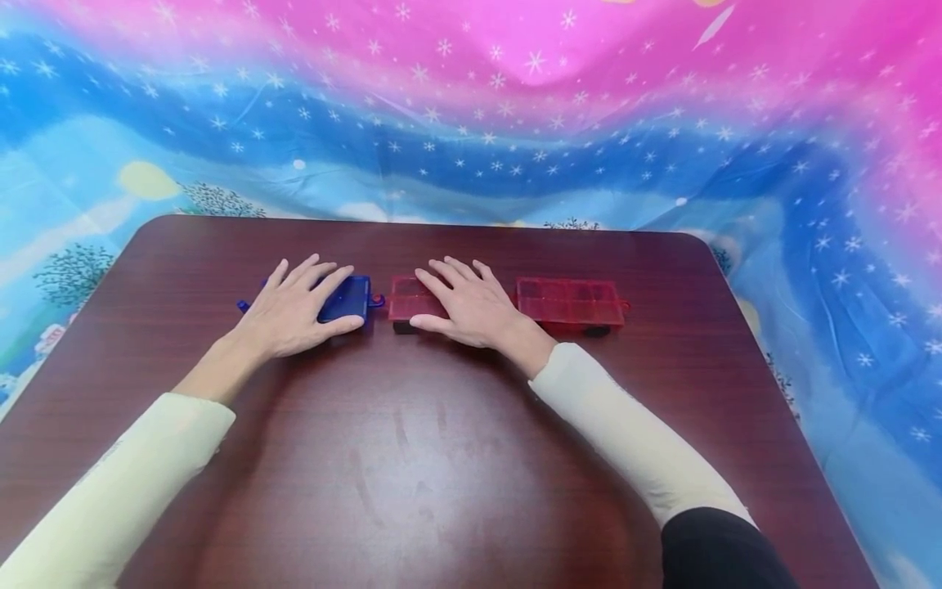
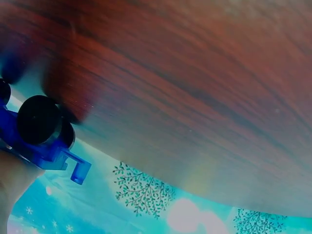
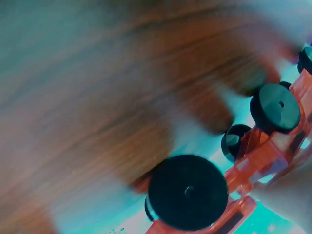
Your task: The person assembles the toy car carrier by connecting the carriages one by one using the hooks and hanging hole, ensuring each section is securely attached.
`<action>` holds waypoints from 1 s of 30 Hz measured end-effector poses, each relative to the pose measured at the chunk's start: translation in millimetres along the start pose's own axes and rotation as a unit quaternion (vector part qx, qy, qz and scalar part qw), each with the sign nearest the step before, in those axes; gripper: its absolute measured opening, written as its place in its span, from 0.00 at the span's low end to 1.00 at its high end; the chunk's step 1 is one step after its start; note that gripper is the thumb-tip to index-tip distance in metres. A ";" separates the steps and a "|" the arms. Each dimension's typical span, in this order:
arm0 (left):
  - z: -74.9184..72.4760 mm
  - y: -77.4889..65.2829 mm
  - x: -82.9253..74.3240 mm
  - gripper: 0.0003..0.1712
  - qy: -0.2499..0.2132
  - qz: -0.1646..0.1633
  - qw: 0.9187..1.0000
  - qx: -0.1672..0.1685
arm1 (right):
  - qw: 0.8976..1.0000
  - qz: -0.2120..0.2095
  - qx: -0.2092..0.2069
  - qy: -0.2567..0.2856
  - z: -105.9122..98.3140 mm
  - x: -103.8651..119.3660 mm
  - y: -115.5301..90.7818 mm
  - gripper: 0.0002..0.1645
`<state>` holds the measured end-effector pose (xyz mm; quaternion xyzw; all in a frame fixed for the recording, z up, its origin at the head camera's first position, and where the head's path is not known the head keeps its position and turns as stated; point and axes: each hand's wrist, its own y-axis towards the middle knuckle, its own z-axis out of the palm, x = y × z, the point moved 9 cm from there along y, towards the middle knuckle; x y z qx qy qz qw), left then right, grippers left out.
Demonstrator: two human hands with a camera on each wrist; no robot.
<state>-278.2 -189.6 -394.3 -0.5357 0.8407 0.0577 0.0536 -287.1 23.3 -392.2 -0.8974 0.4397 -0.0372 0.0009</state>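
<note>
My left hand point(image 1: 290, 307) lies over a blue plastic toy wagon point(image 1: 347, 298), fingers spread and straight, covering its left part. A black wheel point(image 2: 39, 119) and a blue hook point(image 2: 80, 170) of it show in the left wrist view. Just right of it, my right hand point(image 1: 471, 307) lies with extended fingers over a translucent red toy wagon point(image 1: 405, 298), hiding its right part. A second red wagon point(image 1: 570, 301) stands to the right, beyond that hand's wrist. In the right wrist view, red wagon parts show large black wheels point(image 3: 187, 192). Whether the two red wagons are hooked together is hidden.
The wagons stand in a row near the far edge of a dark brown wooden table point(image 1: 441, 458) with rounded corners. A pink and blue snowflake-patterned cloth point(image 1: 471, 106) hangs behind it and along its sides.
</note>
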 end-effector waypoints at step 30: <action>-14.7 5.6 -18.2 0.48 0.001 -0.035 0.999 -0.030 | 0.994 0.102 -0.011 0.022 -33.2 -60.5 -42.1 0.50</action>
